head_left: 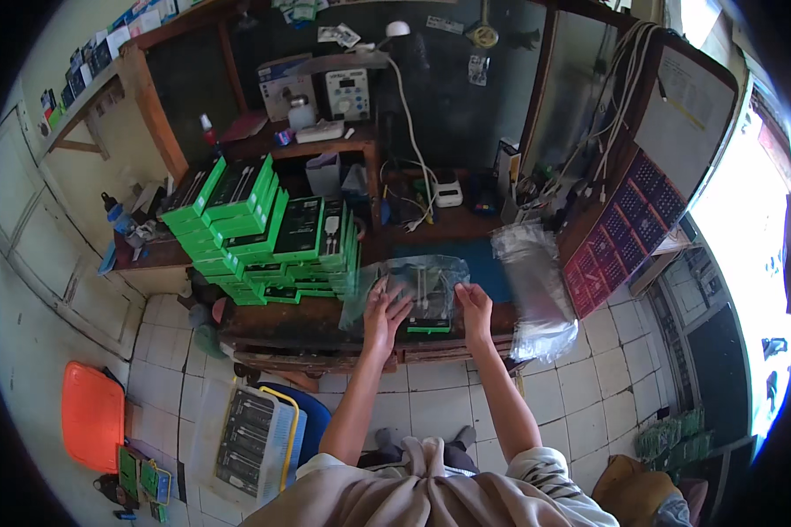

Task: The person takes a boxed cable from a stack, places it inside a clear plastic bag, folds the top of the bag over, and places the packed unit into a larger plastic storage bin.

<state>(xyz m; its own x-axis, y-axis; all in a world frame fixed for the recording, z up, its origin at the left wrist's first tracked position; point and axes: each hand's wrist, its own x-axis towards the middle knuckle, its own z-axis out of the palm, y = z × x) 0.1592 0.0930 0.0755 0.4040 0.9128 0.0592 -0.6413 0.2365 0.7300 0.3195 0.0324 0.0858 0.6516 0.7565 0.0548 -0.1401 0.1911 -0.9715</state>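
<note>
A clear plastic bag [439, 265] spreads out over the table's front part. Under or partly inside it lies a flat black box with a green edge [429, 321]; I cannot tell which. My left hand [385, 316] rests against the bag's left part with its fingers apart, slightly blurred. At the bag's right edge, my right hand [475, 309] is closed in a pinch on the plastic. Tall stacks of similar black-and-green boxes [299, 230] stand to the left of my left hand. A pile of clear plastic bags [533, 272] lies right of my right hand.
A blue mat [475, 256] lies behind the bag. Farther back are a white device [448, 193] with cables and a wooden shelf [365, 140]. On the tiled floor at left stand a clear crate [277, 422] holding dark boxes and an orange lid [92, 413]. A board [628, 220] leans at right.
</note>
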